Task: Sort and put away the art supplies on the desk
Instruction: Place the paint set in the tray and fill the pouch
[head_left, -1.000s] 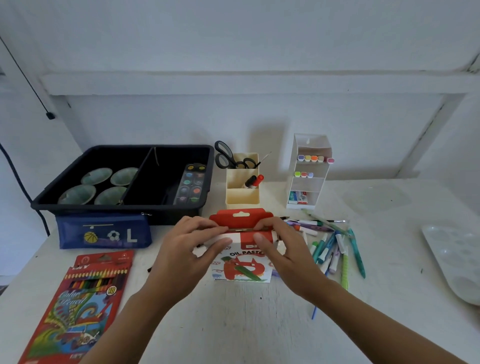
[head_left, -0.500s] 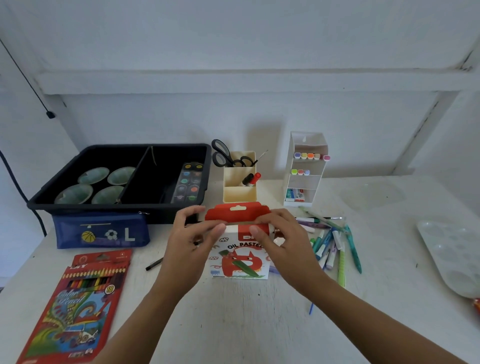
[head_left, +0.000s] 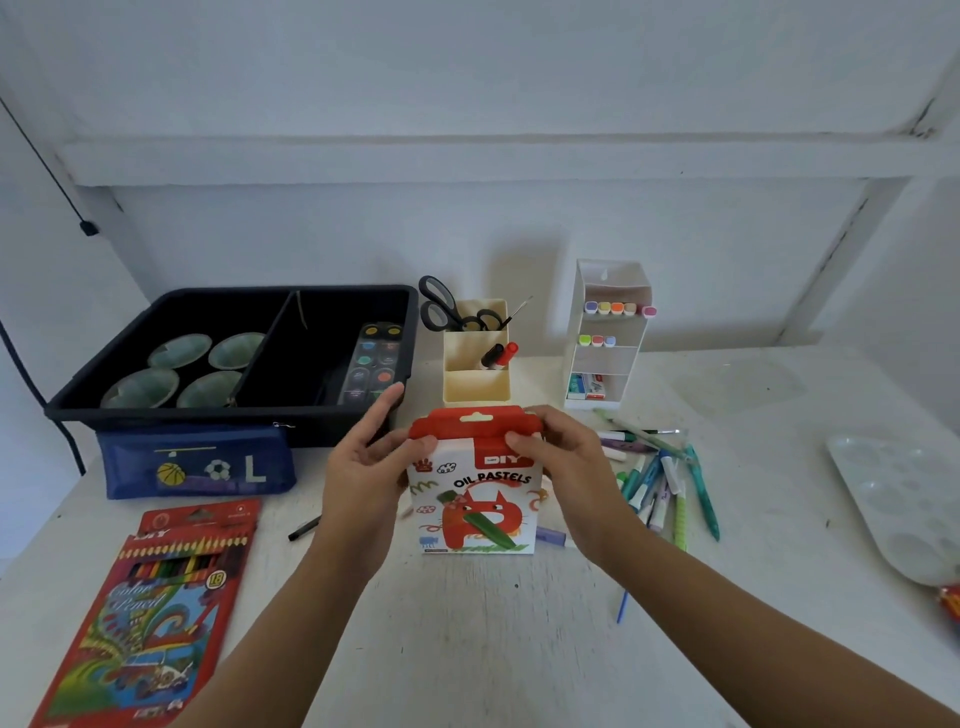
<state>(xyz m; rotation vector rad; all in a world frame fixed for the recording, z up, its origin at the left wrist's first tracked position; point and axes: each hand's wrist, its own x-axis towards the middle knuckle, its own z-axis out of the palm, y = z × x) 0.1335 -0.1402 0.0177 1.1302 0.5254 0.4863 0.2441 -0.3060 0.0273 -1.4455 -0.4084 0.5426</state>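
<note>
Pencils, boxed in a red pack (head_left: 150, 613), flat at far left on the desk (head_left: 493, 649); blue pencil case (head_left: 197, 462) just beyond, against the black tray (head_left: 234, 415). Left hand (head_left: 358, 478): pinches the upper left corner of the oil pastels box (head_left: 475, 504), thumb on the front, fingers behind, forefinger straight toward the tray. Oil pastels box upright between both hands, printed face to the camera, red flap on top at the fingertips, body below both grips; lower edge on the desk or just off it, cannot tell. Right hand (head_left: 576, 478): pinches the upper right corner, thumb on the front, fingers curled over the flap. Loose markers (head_left: 660, 483) just right, white paint palette (head_left: 893, 499) at far right.
</note>
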